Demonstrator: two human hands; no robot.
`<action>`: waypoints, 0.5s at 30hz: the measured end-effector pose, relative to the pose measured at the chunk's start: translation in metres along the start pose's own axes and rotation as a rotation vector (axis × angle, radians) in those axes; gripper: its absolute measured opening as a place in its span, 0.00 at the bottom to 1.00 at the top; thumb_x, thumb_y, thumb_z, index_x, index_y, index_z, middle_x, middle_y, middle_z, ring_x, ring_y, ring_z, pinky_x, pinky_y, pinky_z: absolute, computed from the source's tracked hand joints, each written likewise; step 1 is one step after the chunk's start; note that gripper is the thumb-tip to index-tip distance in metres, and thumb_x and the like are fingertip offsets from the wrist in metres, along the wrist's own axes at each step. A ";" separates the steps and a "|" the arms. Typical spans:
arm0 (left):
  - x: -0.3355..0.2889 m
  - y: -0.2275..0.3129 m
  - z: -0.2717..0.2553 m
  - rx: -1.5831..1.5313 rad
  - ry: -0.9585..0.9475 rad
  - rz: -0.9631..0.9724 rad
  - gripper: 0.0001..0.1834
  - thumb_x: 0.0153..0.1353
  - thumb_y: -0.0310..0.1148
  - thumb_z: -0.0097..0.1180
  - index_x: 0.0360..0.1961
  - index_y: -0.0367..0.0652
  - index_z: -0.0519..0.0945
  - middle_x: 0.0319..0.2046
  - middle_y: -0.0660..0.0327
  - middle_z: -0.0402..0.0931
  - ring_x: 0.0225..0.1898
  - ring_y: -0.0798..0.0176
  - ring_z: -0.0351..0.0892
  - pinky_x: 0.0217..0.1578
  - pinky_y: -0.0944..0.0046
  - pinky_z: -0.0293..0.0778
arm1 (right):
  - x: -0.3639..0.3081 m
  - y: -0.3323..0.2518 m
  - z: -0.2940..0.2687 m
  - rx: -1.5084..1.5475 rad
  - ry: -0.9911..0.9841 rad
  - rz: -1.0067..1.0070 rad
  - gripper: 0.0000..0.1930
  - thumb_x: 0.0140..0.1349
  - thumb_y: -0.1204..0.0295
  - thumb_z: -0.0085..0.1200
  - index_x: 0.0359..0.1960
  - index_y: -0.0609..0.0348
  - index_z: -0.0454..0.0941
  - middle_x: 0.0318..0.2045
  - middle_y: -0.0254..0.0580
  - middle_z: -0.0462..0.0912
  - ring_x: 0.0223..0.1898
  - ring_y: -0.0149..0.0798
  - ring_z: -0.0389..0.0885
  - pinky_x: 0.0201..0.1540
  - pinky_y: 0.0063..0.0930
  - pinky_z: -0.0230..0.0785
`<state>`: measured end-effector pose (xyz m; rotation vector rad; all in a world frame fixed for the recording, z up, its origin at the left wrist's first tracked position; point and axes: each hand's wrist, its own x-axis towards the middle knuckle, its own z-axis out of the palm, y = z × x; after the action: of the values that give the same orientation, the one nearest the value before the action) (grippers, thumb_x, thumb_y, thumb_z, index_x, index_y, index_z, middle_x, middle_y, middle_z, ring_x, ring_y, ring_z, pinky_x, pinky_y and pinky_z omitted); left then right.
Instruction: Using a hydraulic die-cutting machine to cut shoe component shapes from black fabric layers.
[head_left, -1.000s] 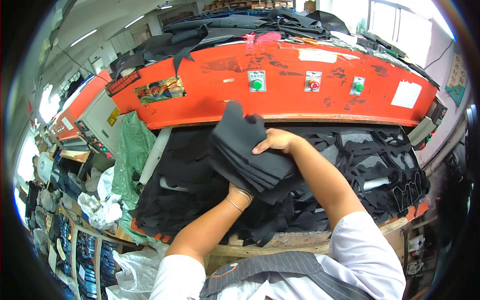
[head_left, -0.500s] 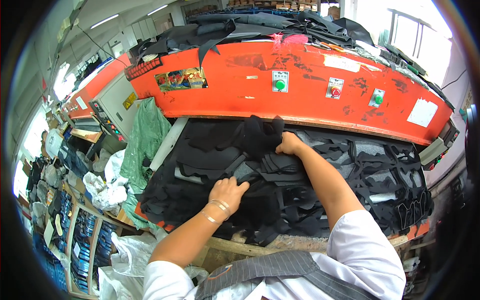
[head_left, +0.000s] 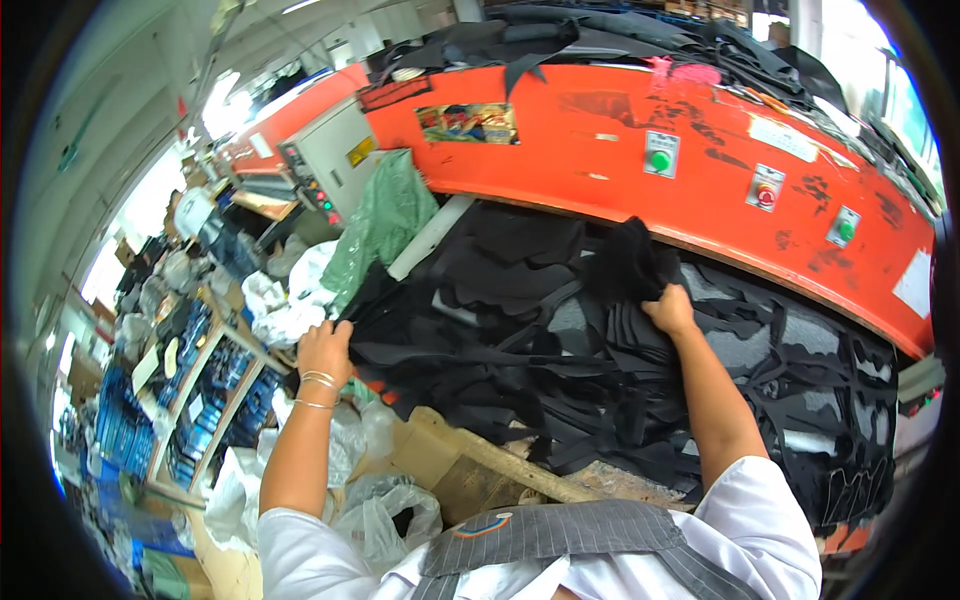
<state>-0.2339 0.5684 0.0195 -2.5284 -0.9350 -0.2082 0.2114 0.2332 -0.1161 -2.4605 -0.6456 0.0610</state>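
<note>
Black cut fabric pieces and strips (head_left: 480,345) lie in a tangled layer over the bed of a red press. My right hand (head_left: 670,308) is closed on the edge of a bunched stack of black fabric pieces (head_left: 628,262), partly raised below the red beam. Off the bed's left end, my left hand (head_left: 325,355) is closed at the edge of black fabric scraps (head_left: 375,312) that bulge up beside it. A fanned stack of black pieces (head_left: 640,335) lies just under my right hand.
The press's red beam (head_left: 590,130) crosses behind the bed, carrying green and red buttons and piled black sheets (head_left: 560,40). A green plastic sheet (head_left: 390,215) hangs at left. White bags (head_left: 265,300) and a rack of blue items (head_left: 215,390) stand there; another person (head_left: 205,220) is farther back.
My left hand has moved left to the bed's end, with black scraps bunched beside it. My right hand keeps its hold on the bunched pieces. The whole view has swung left.
</note>
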 end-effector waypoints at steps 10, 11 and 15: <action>-0.011 0.032 -0.033 0.024 0.130 0.004 0.19 0.42 0.22 0.59 0.38 0.51 0.75 0.39 0.58 0.74 0.43 0.51 0.72 0.44 0.54 0.67 | -0.041 -0.086 -0.106 1.271 -0.486 -0.231 0.33 0.40 0.80 0.62 0.54 0.69 0.71 0.47 0.45 0.80 0.44 0.40 0.80 0.53 0.32 0.70; -0.009 0.033 -0.036 0.027 0.174 0.023 0.19 0.42 0.22 0.58 0.38 0.51 0.75 0.40 0.58 0.74 0.43 0.51 0.72 0.44 0.54 0.67 | -0.056 -0.106 -0.110 1.166 -0.589 -0.245 0.34 0.39 0.78 0.64 0.55 0.69 0.72 0.48 0.45 0.80 0.47 0.41 0.78 0.56 0.33 0.68; -0.001 0.047 -0.054 0.022 0.275 0.045 0.19 0.43 0.23 0.58 0.39 0.51 0.75 0.41 0.58 0.74 0.44 0.51 0.72 0.45 0.54 0.67 | -0.081 -0.141 -0.025 0.967 -1.124 -0.308 0.31 0.39 0.73 0.70 0.49 0.70 0.76 0.43 0.43 0.82 0.44 0.37 0.79 0.52 0.29 0.68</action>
<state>-0.2036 0.5120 0.0517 -2.4182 -0.7671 -0.5136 0.0834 0.2822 -0.0251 -1.2031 -1.0779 1.3386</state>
